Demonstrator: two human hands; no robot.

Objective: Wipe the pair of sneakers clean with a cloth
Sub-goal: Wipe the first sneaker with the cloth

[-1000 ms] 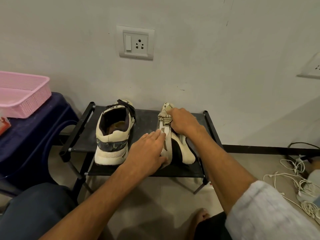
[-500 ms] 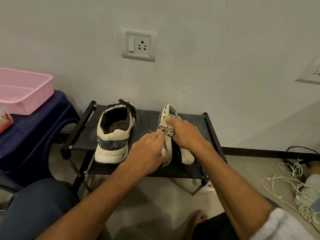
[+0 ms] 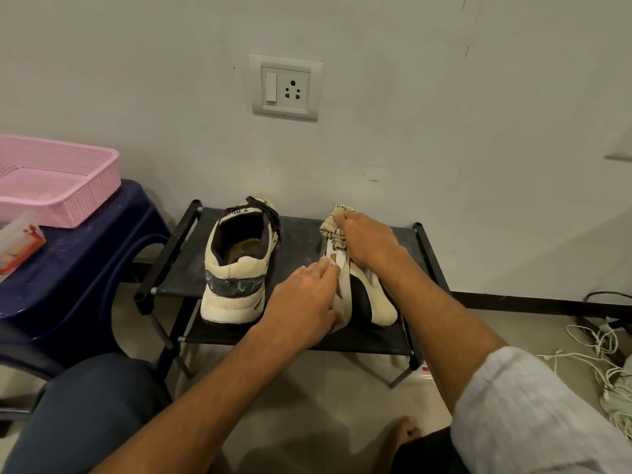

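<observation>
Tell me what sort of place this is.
Probably a home: a low shoe rack against a wall with a socket, a pink basket on a blue plastic stool, cables tangled on the floor.

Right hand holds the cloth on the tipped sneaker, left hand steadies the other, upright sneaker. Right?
Not quite. The head view shows the left hand resting on the same tipped sneaker that the right hand holds the cloth against. The upright sneaker stands beside it, touched by neither hand.
</observation>
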